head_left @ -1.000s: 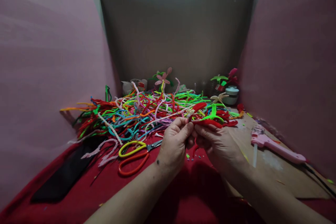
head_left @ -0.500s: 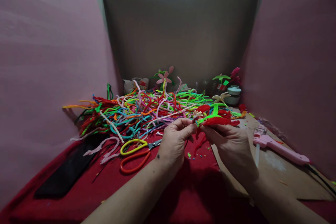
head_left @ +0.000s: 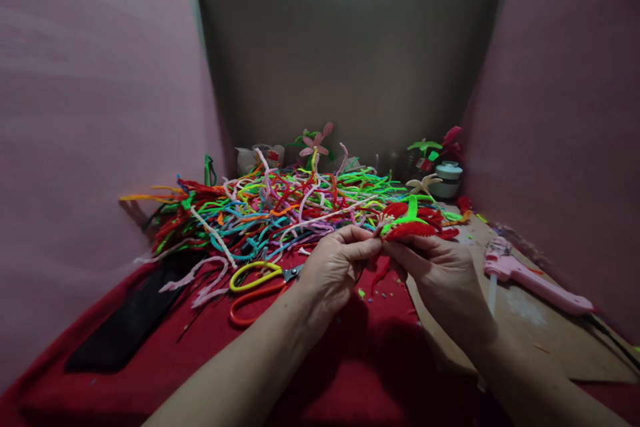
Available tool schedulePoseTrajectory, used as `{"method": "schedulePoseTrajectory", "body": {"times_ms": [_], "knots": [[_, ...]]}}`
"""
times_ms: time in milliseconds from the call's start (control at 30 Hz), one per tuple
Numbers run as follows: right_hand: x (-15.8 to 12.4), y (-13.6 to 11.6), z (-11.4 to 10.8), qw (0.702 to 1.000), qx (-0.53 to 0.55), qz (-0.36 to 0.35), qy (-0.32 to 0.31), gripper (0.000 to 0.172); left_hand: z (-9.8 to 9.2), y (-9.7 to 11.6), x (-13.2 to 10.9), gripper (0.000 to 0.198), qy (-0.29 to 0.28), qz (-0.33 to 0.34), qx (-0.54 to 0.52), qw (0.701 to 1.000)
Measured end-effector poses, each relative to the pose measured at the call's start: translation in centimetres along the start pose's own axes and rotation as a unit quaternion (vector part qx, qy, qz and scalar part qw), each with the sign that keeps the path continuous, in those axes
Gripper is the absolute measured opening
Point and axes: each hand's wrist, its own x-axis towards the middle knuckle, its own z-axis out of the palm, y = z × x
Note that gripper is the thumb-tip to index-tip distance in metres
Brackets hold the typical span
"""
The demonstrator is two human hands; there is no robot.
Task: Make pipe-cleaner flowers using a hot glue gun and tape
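Observation:
My left hand (head_left: 337, 260) is closed, thumb and forefinger pinching a thin dark stem topped by a small tuft of cream tips (head_left: 385, 219). Right up against it, my right hand (head_left: 443, 277) pinches the base of a pipe-cleaner flower with red petals (head_left: 411, 230) and green leaf-like loops (head_left: 412, 208). The two hands nearly touch, so the join between tuft and flower is hidden by fingers. Behind them spreads a big heap of coloured pipe cleaners (head_left: 300, 203). Scissors (head_left: 257, 279) with a yellow and a red handle lie left of my left hand, blades partly covered.
A pink glue gun (head_left: 543, 287) rests on a cardboard sheet (head_left: 545, 347) at the right. On the red cloth (head_left: 225, 373) lies a black flat object (head_left: 120, 333) at the left. Finished flowers (head_left: 314, 145) and a lidded jar (head_left: 447, 180) stand at the back.
My left hand has shifted right and the cream tuft is now closer against the red and green flower. The right hand keeps its pinch, and the view has moved slightly.

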Motion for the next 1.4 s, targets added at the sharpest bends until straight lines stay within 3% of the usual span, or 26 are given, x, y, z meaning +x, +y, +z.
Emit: {"method": "schedulePoseTrajectory", "body": {"times_ms": [300, 500, 767, 1067, 1200, 1400], "knots": [[-0.2, -0.6, 0.2, 0.998, 0.007, -0.050, 0.037, 0.007, 0.6, 0.4, -0.6, 0.018, -0.015, 0.048, 0.052, 0.997], [-0.1, -0.4, 0.0, 0.998, 0.059, 0.001, 0.025, 0.002, 0.7, 0.5, -0.8, 0.017, -0.037, 0.076, 0.077, 0.993], [0.1, -0.1, 0.1, 0.990, 0.133, 0.045, 0.012, 0.007, 0.8, 0.6, -0.9, 0.019, -0.048, 0.044, 0.057, 0.996], [0.5, 0.4, -0.4, 0.987, 0.144, 0.034, -0.060, 0.010, 0.9, 0.7, -1.1, 0.021, -0.070, 0.042, 0.090, 0.993], [0.7, 0.1, -0.6, 0.979, 0.165, 0.075, -0.093, 0.017, 0.8, 0.5, -1.1, 0.021, -0.077, 0.040, 0.098, 0.991], [0.7, -0.1, -0.3, 0.954, 0.234, 0.145, -0.120, 0.014, 1.0, 0.5, -1.3, 0.024, -0.060, 0.033, 0.106, 0.992]]}}
